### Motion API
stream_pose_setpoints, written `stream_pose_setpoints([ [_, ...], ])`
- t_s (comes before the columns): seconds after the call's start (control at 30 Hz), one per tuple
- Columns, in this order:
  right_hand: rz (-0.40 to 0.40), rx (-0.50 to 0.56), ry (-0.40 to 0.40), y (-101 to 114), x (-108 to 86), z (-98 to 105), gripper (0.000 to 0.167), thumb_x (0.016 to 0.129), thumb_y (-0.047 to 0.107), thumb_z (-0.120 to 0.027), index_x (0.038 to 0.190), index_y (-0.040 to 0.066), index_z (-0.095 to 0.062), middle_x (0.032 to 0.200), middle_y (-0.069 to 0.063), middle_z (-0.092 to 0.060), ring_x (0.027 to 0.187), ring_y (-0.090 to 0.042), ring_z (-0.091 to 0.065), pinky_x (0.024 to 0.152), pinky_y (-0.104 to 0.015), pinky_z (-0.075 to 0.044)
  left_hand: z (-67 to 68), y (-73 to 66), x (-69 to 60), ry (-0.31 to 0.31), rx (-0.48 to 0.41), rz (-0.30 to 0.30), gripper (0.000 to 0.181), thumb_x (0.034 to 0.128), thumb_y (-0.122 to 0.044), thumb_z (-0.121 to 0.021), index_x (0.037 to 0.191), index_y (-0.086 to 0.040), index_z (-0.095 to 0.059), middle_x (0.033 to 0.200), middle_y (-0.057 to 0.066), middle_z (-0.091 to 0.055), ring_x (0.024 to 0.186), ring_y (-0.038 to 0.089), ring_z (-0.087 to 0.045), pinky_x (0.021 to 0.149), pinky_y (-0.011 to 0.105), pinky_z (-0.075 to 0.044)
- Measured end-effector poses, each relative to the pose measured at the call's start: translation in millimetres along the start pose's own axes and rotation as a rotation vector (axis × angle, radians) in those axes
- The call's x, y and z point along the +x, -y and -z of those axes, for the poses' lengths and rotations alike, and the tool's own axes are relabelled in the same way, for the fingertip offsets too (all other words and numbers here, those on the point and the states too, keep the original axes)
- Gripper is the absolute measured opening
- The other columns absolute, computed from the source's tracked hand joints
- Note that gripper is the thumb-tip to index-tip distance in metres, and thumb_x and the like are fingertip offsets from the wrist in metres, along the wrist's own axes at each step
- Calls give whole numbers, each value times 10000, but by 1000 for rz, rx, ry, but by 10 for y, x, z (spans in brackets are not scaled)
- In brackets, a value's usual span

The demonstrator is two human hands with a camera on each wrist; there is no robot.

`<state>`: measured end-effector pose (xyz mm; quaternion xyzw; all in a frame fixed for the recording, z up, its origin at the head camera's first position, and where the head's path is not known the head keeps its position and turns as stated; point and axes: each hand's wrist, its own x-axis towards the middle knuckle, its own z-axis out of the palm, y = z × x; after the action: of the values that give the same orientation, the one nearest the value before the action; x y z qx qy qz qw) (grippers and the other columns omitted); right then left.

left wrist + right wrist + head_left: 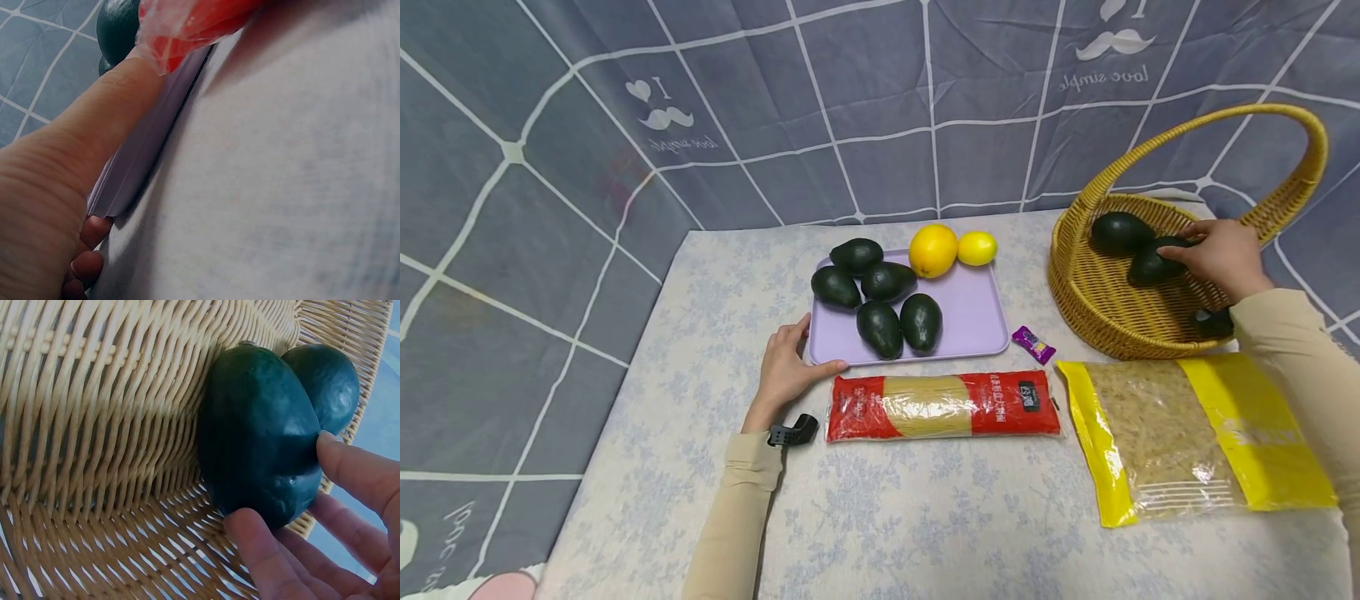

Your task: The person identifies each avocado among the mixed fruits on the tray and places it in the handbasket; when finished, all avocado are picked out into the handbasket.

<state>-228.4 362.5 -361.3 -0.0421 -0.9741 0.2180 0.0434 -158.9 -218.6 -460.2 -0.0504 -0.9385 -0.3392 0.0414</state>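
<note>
My right hand reaches into the yellow wicker basket and holds a dark green avocado, thumb on one side and fingers on the other. A second avocado lies against it in the basket. At the near left corner of the lilac tray, my left hand touches the rim, its thumb stretched along the front and its fingers at the left side. Several avocados lie on the tray, with an orange-yellow round fruit and a lemon at its back right.
A red pack of noodles lies just in front of the tray. Between tray and basket is a small purple wrapped sweet. A yellow bag of dry food lies below the basket, under the right forearm. The basket's tall handle arches overhead.
</note>
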Motion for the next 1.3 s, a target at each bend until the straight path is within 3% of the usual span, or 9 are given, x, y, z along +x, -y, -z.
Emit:
stream_pose_setpoints([
  [0.33, -30, 25, 35, -27, 2, 19, 555, 907, 341, -616, 1153, -152, -550, 1036, -364, -572, 844, -465, -518, 789, -555, -358, -5, -1, -5, -3, 2, -7, 1059, 637, -448, -861, 1466, -40, -344, 1195, 159, -498, 1071, 301, -415, 886, 451, -341],
  [0.43, -51, 49, 59, -37, -16, 35, 587, 899, 372, -625, 1165, -146, -556, 863, -290, -623, 723, -368, -566, 677, -448, -429, -16, -8, -4, 2, 1, -1, 1060, 638, -451, -860, 1467, -42, -342, 1191, 153, -496, 1070, 297, -411, 884, 448, -341],
  [0.57, -76, 97, 139, -62, -49, 78, 698, 896, 430, -616, 1257, -155, -494, 681, -134, -637, 546, -242, -589, 548, -321, -426, -26, -15, -4, 14, 0, 10, 1060, 642, -456, -858, 1471, -49, -337, 1189, 146, -491, 1078, 294, -405, 886, 446, -340],
  [0.67, -73, 110, 212, -61, -73, 114, 789, 903, 474, -587, 1338, -157, -399, 893, -287, -631, 569, -226, -618, 587, -337, -448, -24, -12, -3, 14, 3, 12, 1059, 643, -456, -857, 1473, -53, -336, 1190, 146, -490, 1078, 296, -405, 883, 444, -339],
  [0.8, -66, 145, 298, -33, -75, 155, 849, 914, 481, -567, 1393, -160, -285, 1217, -441, -398, 627, -196, -643, 625, -382, -497, -9, -3, -5, 3, 1, 6, 1057, 645, -453, -856, 1473, -53, -335, 1199, 153, -490, 1076, 301, -406, 882, 447, -338],
  [1.03, -62, 154, 389, -34, -100, 210, 860, 928, 495, -536, 1394, -169, -252, 1254, -460, -346, 711, -229, -660, 639, -400, -511, 6, -13, -6, 7, 0, 9, 1061, 642, -457, -857, 1472, -49, -336, 1203, 156, -490, 1077, 300, -409, 886, 445, -339],
  [1.23, -4, 146, 412, 5, -161, 276, 728, 950, 441, -532, 1329, -152, -347, 1130, -385, -512, 759, -272, -635, 656, -430, -511, -3, -1, -2, 3, 1, 4, 1063, 640, -458, -857, 1472, -51, -336, 1191, 150, -493, 1068, 296, -410, 880, 445, -341],
  [1.3, 15, 111, 397, -11, -173, 277, 742, 938, 485, -527, 1326, -129, -377, 1129, -359, -529, 796, -282, -619, 643, -420, -502, -5, 2, -3, 3, -1, 3, 1061, 641, -456, -857, 1472, -51, -336, 1190, 151, -493, 1068, 297, -411, 881, 448, -341],
])
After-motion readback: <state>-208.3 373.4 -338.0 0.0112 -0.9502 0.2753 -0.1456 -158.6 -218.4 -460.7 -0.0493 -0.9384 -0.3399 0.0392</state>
